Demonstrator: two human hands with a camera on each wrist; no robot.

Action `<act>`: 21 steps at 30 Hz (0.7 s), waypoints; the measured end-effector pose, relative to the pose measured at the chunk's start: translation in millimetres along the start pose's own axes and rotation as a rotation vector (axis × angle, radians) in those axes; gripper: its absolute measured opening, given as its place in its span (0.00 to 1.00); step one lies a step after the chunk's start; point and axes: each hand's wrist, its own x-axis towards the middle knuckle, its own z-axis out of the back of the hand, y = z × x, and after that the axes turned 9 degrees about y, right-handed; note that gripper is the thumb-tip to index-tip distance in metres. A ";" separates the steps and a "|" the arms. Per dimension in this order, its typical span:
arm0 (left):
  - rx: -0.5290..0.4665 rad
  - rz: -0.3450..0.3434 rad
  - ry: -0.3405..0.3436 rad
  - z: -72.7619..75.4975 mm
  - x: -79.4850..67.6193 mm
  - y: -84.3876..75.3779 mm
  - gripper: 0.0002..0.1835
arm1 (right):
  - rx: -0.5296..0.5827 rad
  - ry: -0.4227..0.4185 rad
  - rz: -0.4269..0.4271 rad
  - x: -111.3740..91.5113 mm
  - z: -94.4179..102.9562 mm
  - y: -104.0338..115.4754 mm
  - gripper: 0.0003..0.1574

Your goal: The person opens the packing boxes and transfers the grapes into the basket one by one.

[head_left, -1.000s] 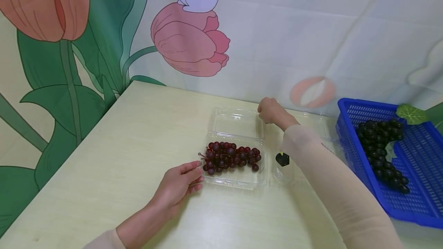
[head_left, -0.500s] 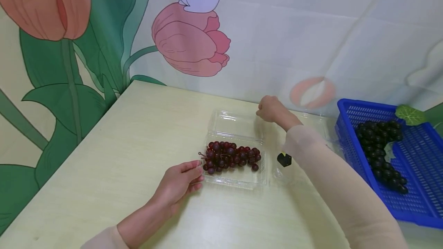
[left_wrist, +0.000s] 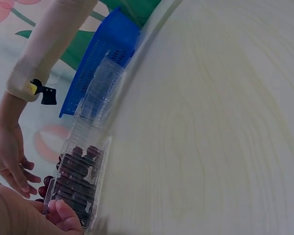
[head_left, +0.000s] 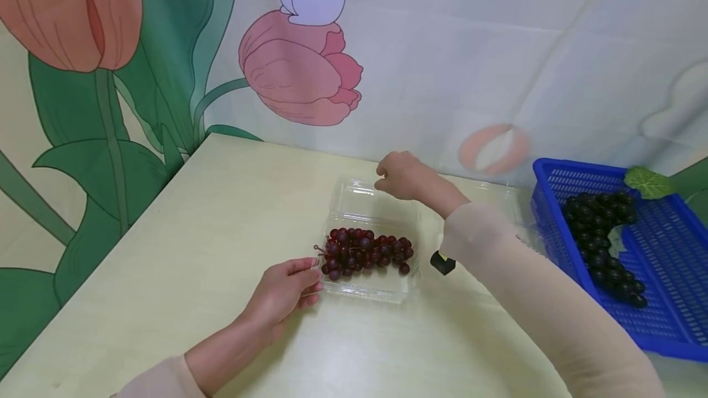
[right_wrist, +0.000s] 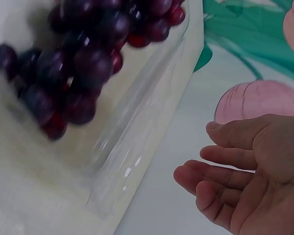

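A bunch of dark red grapes (head_left: 365, 250) lies in the base of a clear plastic clamshell box (head_left: 362, 292), whose lid (head_left: 367, 200) is folded back away from me. My left hand (head_left: 284, 290) pinches the left side of the box between thumb and fingers; the left wrist view has this hand (left_wrist: 27, 215) at the box's end. Above the back right part of the lid is my right hand (head_left: 404, 175). The right wrist view shows that hand (right_wrist: 255, 171) with loosely bent fingers and nothing in them, apart from the box.
At the right stands a blue plastic basket (head_left: 672, 324) holding a bunch of black grapes (head_left: 600, 244) and a green leaf (head_left: 647, 183). Another clear plastic box (head_left: 506, 201) lies between it and my right arm. A printed cloth (head_left: 442, 66) hangs behind the table.
My right hand has moved left from the lid's far right corner to over the lid, its fingers now looser. My left hand stays on the box, and the grapes have not moved in it.
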 end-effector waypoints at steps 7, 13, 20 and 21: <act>0.029 -0.014 0.011 0.2 -0.2 -3.7 0.20 | -0.042 0.021 0.082 -11.4 -3.6 37.9 0.18; 0.059 -0.023 0.017 1.1 0.7 -6.6 0.21 | -0.065 0.046 0.157 -18.2 -12.3 63.4 0.20; 0.091 -0.017 0.014 2.2 2.2 -6.4 0.21 | -0.072 0.056 0.264 -24.7 -28.1 85.2 0.18; 0.092 -0.016 0.015 2.1 2.4 -6.5 0.21 | -0.077 0.055 0.277 -25.1 -30.0 87.4 0.18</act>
